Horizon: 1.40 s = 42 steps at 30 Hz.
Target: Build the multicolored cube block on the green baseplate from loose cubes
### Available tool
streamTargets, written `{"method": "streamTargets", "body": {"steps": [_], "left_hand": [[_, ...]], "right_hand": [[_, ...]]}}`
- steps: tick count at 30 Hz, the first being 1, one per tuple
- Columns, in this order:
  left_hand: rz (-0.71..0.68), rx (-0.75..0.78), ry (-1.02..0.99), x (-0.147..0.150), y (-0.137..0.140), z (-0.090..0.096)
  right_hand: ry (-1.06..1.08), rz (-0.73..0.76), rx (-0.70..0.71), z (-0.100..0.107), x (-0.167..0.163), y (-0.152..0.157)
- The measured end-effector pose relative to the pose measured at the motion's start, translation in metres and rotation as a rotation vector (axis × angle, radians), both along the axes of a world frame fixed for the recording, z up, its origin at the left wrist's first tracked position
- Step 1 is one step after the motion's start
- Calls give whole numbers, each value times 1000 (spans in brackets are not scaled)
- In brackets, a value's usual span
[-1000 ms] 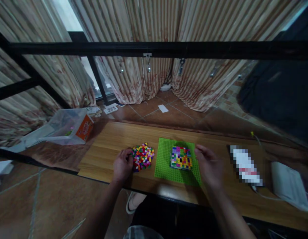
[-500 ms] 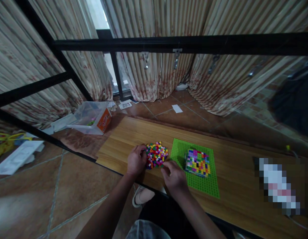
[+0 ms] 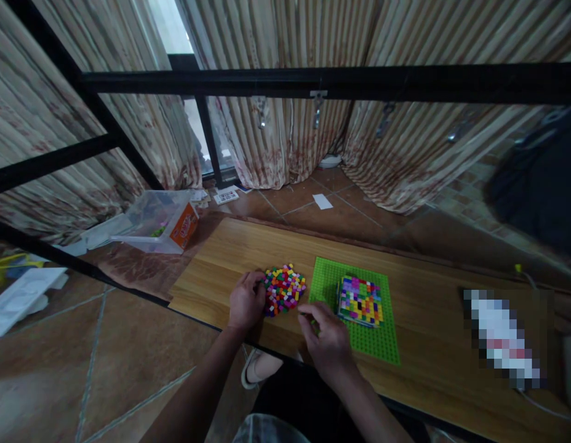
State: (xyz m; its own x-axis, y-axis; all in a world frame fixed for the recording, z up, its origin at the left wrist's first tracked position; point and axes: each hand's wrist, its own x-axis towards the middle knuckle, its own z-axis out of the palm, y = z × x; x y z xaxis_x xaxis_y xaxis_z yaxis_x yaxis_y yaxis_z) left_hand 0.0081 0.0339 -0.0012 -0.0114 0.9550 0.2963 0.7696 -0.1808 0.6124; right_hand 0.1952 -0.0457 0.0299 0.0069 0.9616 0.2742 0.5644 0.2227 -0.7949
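One long wooden counter (image 3: pixel 433 307) runs across the view, set on a tiled floor in front of striped curtains (image 3: pixel 285 123), with one black metal bar (image 3: pixel 331 83) crossing above it. One dark bundle (image 3: pixel 539 178) sits at the far right beyond the counter. On the floor to the left lies one clear plastic box (image 3: pixel 156 221) on its side, with an orange label on its end, and further left one white flat packet (image 3: pixel 20 295). One small white slip of paper (image 3: pixel 323 201) lies on the tiles behind the counter.

On the counter there is one green studded baseplate (image 3: pixel 382 341), and on it one square block (image 3: pixel 360 301) built of many small coloured bricks, sitting toward the plate's far half. Just left of the baseplate, touching or nearly touching its edge, is one loose heap of small coloured bricks (image 3: pixel 284 289); they are too many and too small to count.

Two hands are in view, both the person's own. The left hand (image 3: pixel 246 301) rests on the counter against the left side of the heap, fingers curled at its edge; whether its grip holds a brick cannot be told. The right hand (image 3: pixel 329 341) lies over the near left corner of the baseplate, with its fingertips (image 3: pixel 306 311) pinched together just beside the heap's near right edge; anything between them is too small to make out.
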Motion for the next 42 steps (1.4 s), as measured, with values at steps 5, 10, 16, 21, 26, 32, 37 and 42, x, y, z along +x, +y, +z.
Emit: {"method": "streamTargets", "body": {"steps": [5,10,16,21,26,32,37,42], "left_hand": [[5,-14,17,-1,2,-1],[9,-3,37,-2,4,0],[15,-12,47,-1,5,2],[23,-17,53,-1,6,2],[29,-20,55,0,6,3],[23,-9,53,-1,6,1],[22,1,51,-1,6,1],[28,-2,60,-1,6,1]], "right_hand": [[126,-202,37,29,54,-7],[102,-438,-23,28,117,9],[64,-385,-91,13,147,32],[-33,-253,-73,9,150,40],[-10,-192,-101,8,156,44],[245,-253,-226,3,155,46],[462,-293,-287,-3,153,45],[639,-282,-315,-13,156,46]]}}
